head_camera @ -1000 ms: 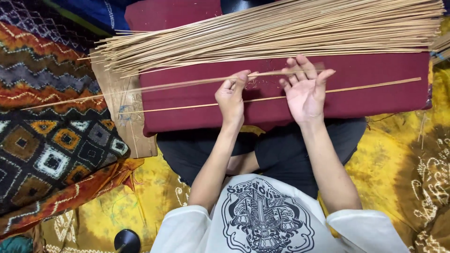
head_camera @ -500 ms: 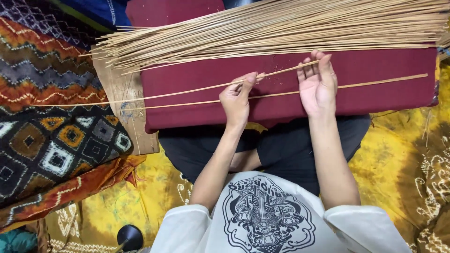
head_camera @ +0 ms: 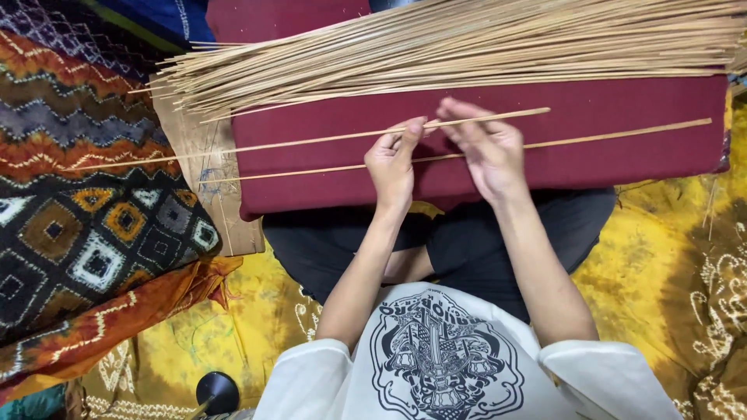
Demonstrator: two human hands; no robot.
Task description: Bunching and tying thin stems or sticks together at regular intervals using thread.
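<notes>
Surface: dark red padded cloth board across the lap, under both hands; brown cardboard sheet tucked beneath its end, out beyond the left hand.
Floor: yellow batik cloth below the right forearm; patterned orange, black and grey diamond textile well off to the left hand's side.
Pile: broad heap of thin pale bamboo sticks lying lengthwise just past the fingertips, at the far edge of the board.
Held stick: long thin tan bamboo stick, slightly slanted, running out past both hands.
Second stick: another long thin tan bamboo stick, flat on the board, passing under both hands.
Left hand: thumb and fingers pinched shut on the held stick.
Right hand: close beside the left, fingers curled on the same stick.
Look of sticks: straight, slender, even, matte straw colour.
</notes>
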